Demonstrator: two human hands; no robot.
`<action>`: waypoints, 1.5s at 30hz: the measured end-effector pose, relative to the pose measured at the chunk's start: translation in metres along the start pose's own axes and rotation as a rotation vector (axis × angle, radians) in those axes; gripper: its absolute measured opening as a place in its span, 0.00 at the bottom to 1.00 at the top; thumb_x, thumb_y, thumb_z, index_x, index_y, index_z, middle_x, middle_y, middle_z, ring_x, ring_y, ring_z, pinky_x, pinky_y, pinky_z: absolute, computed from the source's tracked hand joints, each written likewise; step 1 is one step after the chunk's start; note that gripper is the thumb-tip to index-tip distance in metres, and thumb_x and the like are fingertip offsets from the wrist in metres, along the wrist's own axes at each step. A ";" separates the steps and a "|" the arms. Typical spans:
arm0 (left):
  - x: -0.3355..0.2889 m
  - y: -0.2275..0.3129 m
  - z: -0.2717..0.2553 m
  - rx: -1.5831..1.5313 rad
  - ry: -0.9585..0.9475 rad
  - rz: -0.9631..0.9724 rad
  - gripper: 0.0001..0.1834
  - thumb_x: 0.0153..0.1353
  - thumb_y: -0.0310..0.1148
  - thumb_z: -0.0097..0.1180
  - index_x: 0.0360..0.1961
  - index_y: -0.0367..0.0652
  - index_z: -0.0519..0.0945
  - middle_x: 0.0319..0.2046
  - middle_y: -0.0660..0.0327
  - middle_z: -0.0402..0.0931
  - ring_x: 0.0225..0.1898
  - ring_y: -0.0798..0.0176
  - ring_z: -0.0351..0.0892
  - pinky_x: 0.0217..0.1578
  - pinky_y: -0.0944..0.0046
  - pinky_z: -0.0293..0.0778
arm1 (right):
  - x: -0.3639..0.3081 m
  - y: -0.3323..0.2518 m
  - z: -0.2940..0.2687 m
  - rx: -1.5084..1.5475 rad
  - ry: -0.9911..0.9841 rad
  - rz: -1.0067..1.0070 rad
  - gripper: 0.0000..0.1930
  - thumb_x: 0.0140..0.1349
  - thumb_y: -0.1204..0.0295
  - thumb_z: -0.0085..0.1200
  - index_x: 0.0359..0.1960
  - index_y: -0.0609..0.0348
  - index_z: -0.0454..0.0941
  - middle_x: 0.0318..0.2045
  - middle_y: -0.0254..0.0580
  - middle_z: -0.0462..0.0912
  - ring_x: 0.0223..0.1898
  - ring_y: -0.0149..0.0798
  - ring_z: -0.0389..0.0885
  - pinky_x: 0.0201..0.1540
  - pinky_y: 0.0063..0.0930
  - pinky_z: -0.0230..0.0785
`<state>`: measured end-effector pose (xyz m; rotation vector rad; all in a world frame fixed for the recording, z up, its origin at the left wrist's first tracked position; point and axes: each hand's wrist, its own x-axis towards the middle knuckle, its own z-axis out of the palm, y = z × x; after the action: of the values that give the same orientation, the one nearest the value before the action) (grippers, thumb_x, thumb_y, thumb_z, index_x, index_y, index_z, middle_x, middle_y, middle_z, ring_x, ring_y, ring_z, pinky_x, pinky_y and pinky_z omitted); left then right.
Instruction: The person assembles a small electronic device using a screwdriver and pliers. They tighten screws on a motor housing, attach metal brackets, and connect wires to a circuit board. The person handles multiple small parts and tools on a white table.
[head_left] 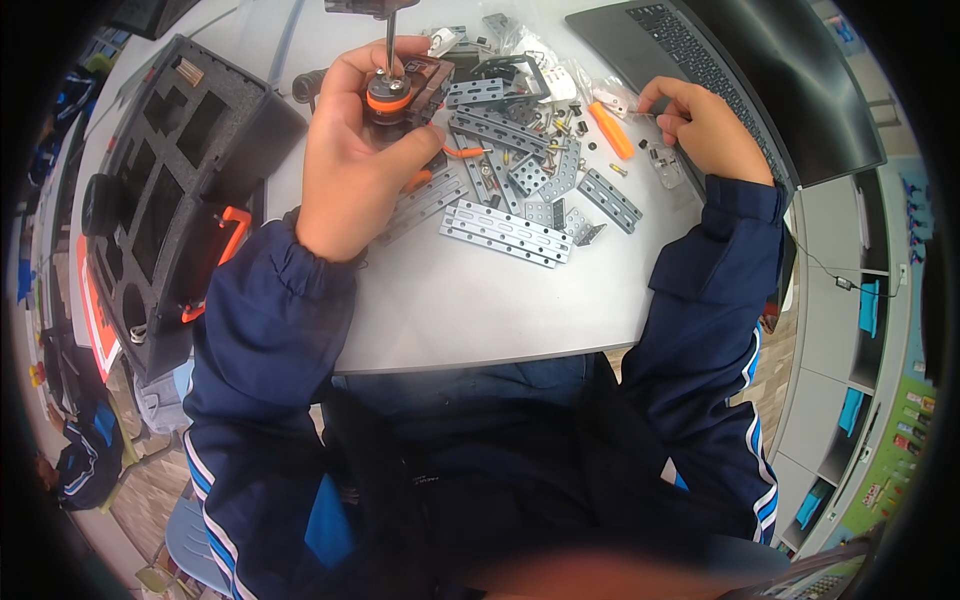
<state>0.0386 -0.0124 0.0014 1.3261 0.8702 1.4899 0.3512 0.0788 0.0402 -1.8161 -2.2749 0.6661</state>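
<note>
Gripping a ridged orange-black motor assembly point(395, 95) — left hand point(350, 160) closed.

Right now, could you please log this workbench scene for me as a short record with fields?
surface: grey table
left hand: grips a black and orange motor assembly with an upright metal shaft
right hand: fingertips pinch a small part beside the orange-handled screwdriver
centre: pile of perforated metal strips
left side: black foam tray
far right: open laptop
</note>
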 end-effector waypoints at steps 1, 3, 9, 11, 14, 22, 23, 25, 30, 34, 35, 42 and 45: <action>0.000 0.000 0.000 0.005 0.000 -0.004 0.26 0.53 0.09 0.56 0.52 0.38 0.66 0.64 0.50 0.67 0.67 0.57 0.68 0.69 0.58 0.64 | 0.000 0.000 0.000 0.002 0.006 -0.010 0.13 0.63 0.85 0.48 0.42 0.56 0.81 0.20 0.30 0.69 0.26 0.27 0.68 0.32 0.25 0.63; 0.000 0.000 0.000 0.014 0.001 -0.012 0.26 0.53 0.09 0.56 0.52 0.37 0.66 0.65 0.50 0.67 0.67 0.58 0.69 0.69 0.58 0.65 | 0.001 0.001 0.002 0.005 0.009 -0.030 0.13 0.63 0.85 0.47 0.42 0.56 0.81 0.20 0.30 0.68 0.25 0.27 0.67 0.32 0.25 0.63; 0.000 0.000 -0.001 0.008 0.002 0.002 0.27 0.53 0.08 0.56 0.53 0.37 0.66 0.65 0.50 0.67 0.67 0.58 0.69 0.68 0.58 0.65 | 0.000 0.001 0.003 -0.033 0.026 -0.072 0.13 0.63 0.84 0.46 0.42 0.56 0.82 0.19 0.30 0.66 0.25 0.27 0.65 0.32 0.25 0.62; 0.000 0.000 -0.001 0.012 0.000 -0.008 0.27 0.53 0.08 0.56 0.52 0.38 0.66 0.65 0.50 0.67 0.67 0.57 0.69 0.68 0.58 0.66 | 0.000 0.001 0.003 -0.052 0.033 -0.075 0.13 0.64 0.83 0.46 0.42 0.55 0.82 0.19 0.30 0.66 0.25 0.27 0.64 0.32 0.26 0.62; 0.000 0.001 -0.001 0.011 -0.001 -0.007 0.27 0.53 0.08 0.56 0.52 0.38 0.66 0.65 0.50 0.67 0.67 0.57 0.70 0.68 0.58 0.66 | 0.001 0.001 0.005 -0.068 0.046 -0.061 0.13 0.66 0.82 0.46 0.43 0.55 0.83 0.20 0.30 0.66 0.25 0.27 0.64 0.32 0.26 0.62; 0.000 0.000 -0.001 0.003 -0.002 0.008 0.26 0.53 0.08 0.56 0.51 0.39 0.66 0.65 0.50 0.67 0.67 0.56 0.69 0.68 0.57 0.66 | 0.000 -0.002 0.005 -0.081 0.062 -0.050 0.12 0.69 0.80 0.46 0.44 0.55 0.84 0.22 0.32 0.66 0.25 0.27 0.63 0.32 0.25 0.61; 0.000 0.000 -0.001 0.002 -0.002 0.012 0.26 0.53 0.08 0.56 0.52 0.38 0.66 0.65 0.50 0.67 0.67 0.56 0.69 0.68 0.57 0.65 | 0.000 -0.001 0.005 -0.091 0.065 -0.051 0.12 0.69 0.80 0.46 0.45 0.55 0.84 0.22 0.33 0.67 0.26 0.28 0.63 0.32 0.25 0.62; 0.000 -0.001 -0.001 0.004 -0.002 0.015 0.27 0.53 0.08 0.56 0.52 0.38 0.66 0.65 0.50 0.67 0.67 0.56 0.69 0.68 0.57 0.65 | 0.000 0.001 0.005 -0.115 0.085 -0.089 0.12 0.69 0.80 0.46 0.46 0.56 0.83 0.24 0.35 0.70 0.27 0.29 0.65 0.33 0.26 0.63; 0.000 -0.001 -0.002 0.011 -0.004 0.013 0.28 0.53 0.08 0.56 0.54 0.36 0.66 0.65 0.50 0.67 0.68 0.57 0.69 0.68 0.58 0.65 | 0.001 0.008 0.009 -0.108 0.139 -0.162 0.13 0.70 0.81 0.46 0.48 0.57 0.83 0.27 0.40 0.74 0.28 0.32 0.67 0.36 0.27 0.66; 0.000 -0.001 -0.002 0.020 0.002 0.003 0.29 0.53 0.08 0.56 0.56 0.35 0.66 0.65 0.50 0.67 0.67 0.58 0.69 0.69 0.58 0.65 | 0.003 0.008 0.011 -0.127 0.141 -0.149 0.14 0.70 0.80 0.46 0.51 0.56 0.83 0.27 0.40 0.76 0.28 0.32 0.69 0.36 0.28 0.67; 0.000 -0.001 -0.002 0.021 0.003 0.003 0.29 0.53 0.08 0.56 0.57 0.35 0.66 0.65 0.50 0.68 0.67 0.58 0.69 0.69 0.58 0.65 | 0.003 0.007 0.010 -0.120 0.134 -0.143 0.15 0.70 0.79 0.46 0.50 0.54 0.83 0.33 0.45 0.79 0.32 0.38 0.74 0.40 0.31 0.69; -0.001 -0.001 -0.001 0.017 0.007 0.006 0.29 0.54 0.09 0.56 0.57 0.35 0.66 0.65 0.50 0.68 0.67 0.58 0.69 0.69 0.59 0.64 | 0.006 0.005 -0.003 -0.104 0.097 -0.039 0.12 0.70 0.77 0.46 0.48 0.57 0.82 0.40 0.52 0.86 0.40 0.51 0.84 0.46 0.38 0.74; -0.001 -0.001 -0.001 0.010 0.006 0.011 0.29 0.54 0.09 0.56 0.57 0.35 0.66 0.65 0.50 0.68 0.67 0.58 0.69 0.69 0.59 0.64 | 0.008 0.008 0.000 -0.080 0.180 -0.152 0.10 0.70 0.73 0.47 0.45 0.59 0.81 0.34 0.49 0.85 0.36 0.49 0.82 0.43 0.39 0.74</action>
<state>0.0377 -0.0130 0.0004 1.3359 0.8765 1.5008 0.3561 0.0874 0.0361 -1.6402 -2.3183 0.3768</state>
